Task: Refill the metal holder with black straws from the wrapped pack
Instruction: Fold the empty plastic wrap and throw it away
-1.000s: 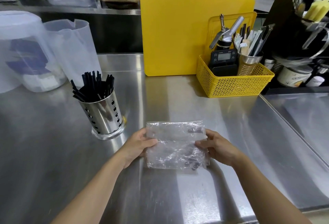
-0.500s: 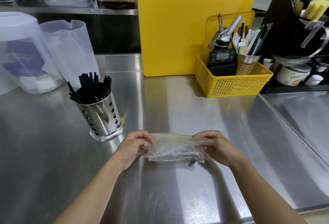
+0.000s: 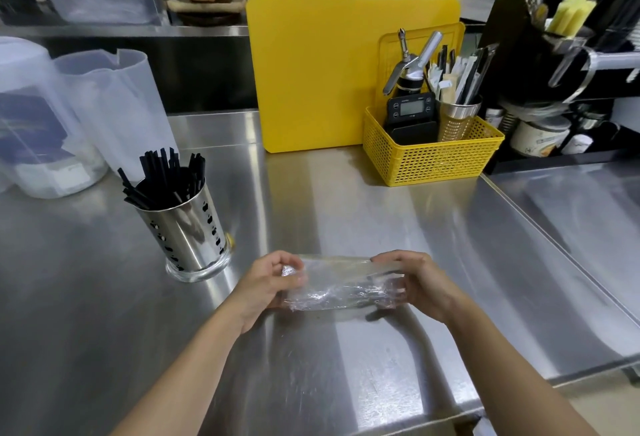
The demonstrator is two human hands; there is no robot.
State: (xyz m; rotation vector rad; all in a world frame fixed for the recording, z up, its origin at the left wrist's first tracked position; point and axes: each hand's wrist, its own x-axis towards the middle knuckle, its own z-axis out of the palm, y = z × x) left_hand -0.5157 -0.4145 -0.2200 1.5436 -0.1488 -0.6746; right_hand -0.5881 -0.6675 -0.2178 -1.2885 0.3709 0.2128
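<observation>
A perforated metal holder (image 3: 188, 236) stands on the steel counter to the left, with several black straws (image 3: 164, 175) sticking out of its top. Right of it, near the counter's front, both my hands hold a clear plastic wrapper (image 3: 341, 285) folded into a flat strip. My left hand (image 3: 268, 285) pinches its left end and my right hand (image 3: 417, 281) grips its right end. I see no straws inside the wrapper.
A yellow cutting board (image 3: 329, 71) leans at the back. A yellow basket (image 3: 433, 155) with a timer, a dispenser and a cup of utensils sits to its right. Translucent plastic containers (image 3: 104, 103) stand at the back left. A black rack (image 3: 554, 64) fills the right.
The wrapper, held up flat and open a second ago, has been folded down into a narrow strip between my hands. My hands have drawn closer to the counter's front.
</observation>
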